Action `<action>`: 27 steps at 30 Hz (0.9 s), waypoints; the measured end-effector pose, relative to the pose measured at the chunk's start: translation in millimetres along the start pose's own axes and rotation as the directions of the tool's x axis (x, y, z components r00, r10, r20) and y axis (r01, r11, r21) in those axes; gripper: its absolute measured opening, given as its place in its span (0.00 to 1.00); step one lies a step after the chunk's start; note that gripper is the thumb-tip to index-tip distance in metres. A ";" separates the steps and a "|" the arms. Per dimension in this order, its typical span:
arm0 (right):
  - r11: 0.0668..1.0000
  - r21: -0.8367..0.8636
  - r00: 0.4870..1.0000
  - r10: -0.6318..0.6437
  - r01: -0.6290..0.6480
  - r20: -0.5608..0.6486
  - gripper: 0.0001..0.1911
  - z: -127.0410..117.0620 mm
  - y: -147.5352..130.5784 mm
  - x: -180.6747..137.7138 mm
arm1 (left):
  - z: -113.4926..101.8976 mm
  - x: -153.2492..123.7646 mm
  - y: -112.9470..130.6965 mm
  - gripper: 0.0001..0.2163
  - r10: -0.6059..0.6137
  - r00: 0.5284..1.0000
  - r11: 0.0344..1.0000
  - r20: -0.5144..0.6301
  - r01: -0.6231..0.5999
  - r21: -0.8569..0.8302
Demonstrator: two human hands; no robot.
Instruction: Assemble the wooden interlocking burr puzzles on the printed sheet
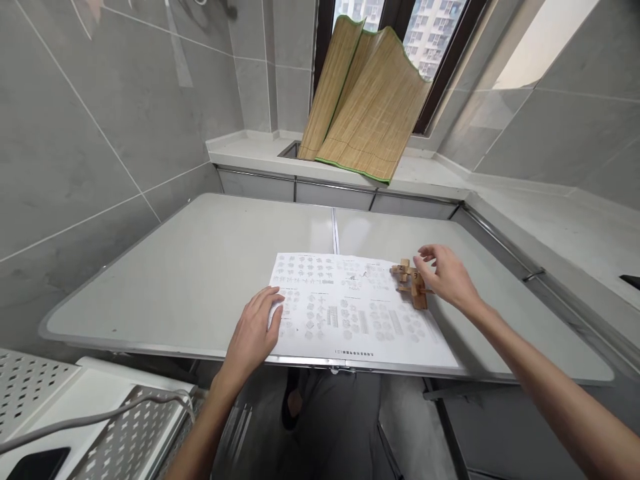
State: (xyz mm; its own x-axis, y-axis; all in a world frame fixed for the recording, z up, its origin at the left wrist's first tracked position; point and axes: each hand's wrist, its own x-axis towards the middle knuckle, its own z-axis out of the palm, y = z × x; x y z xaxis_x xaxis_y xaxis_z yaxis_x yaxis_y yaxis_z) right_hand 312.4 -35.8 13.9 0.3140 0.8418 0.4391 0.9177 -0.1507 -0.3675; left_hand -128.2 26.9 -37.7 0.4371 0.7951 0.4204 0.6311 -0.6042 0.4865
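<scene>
A white printed sheet [350, 310] with many small diagrams lies at the near edge of a grey folding table [200, 267]. My left hand [254, 330] rests flat on the sheet's left edge, fingers stretched out. A small wooden interlocking puzzle [411, 283], made of crossed sticks, stands on the sheet's upper right part. My right hand [447, 275] sits just right of it, fingers curled, fingertips touching the puzzle.
A rolled bamboo mat [365, 100] leans against the window on a stone ledge [250, 155] behind the table. Tiled walls close in left and right. A perforated metal rack [125, 433] with a cable and a dark phone [35, 463] sits lower left.
</scene>
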 end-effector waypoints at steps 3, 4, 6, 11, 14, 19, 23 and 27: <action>0.992 -0.092 0.983 0.101 -0.088 0.156 0.31 11.4 7.6 16.3 | 0.0 -0.3 -0.8 0.12 0.010 1.000 1.000 -0.005 -0.010 -0.007; 0.985 -0.117 0.962 0.153 -0.129 0.226 0.34 14.3 8.9 21.0 | 0.0 -0.5 -1.2 0.12 0.012 1.000 1.000 -0.004 -0.012 -0.009; 0.966 -0.169 0.901 0.243 -0.193 0.359 0.37 18.7 9.3 28.5 | -0.1 -0.9 -2.1 0.12 0.012 1.000 1.000 -0.001 -0.012 -0.012; 0.946 -0.271 0.842 0.288 -0.177 0.456 0.29 25.0 -1.0 35.9 | 0.3 -1.9 -3.0 0.11 0.005 1.000 1.000 -0.006 -0.005 -0.017; 0.951 -0.278 0.858 0.252 -0.135 0.447 0.26 26.2 -12.2 37.3 | -0.4 -2.2 -1.3 0.11 -0.001 1.000 1.000 -0.005 0.001 -0.018; 0.970 -0.243 0.890 0.128 -0.020 0.438 0.25 24.4 -42.7 35.3 | -2.9 -2.7 1.1 0.11 -0.025 1.000 1.000 0.006 0.025 -0.009; 0.980 0.039 0.908 -0.197 0.197 0.369 0.24 28.2 -73.4 19.6 | -2.5 -3.1 0.4 0.11 0.011 1.000 0.999 0.022 -0.012 0.046; 0.918 0.241 0.888 -0.376 0.316 0.265 0.26 41.5 -96.4 -1.7 | -4.4 -0.4 7.5 0.12 0.059 0.998 0.991 0.017 -0.060 0.118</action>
State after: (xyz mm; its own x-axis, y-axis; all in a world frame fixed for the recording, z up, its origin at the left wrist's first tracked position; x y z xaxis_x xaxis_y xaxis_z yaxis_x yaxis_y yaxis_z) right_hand 213.3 -1.1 14.6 -0.1305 0.9416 0.3103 0.8829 0.2528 -0.3957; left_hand -126.5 21.8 -30.9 0.4841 0.7592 0.4351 0.6749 -0.6404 0.3666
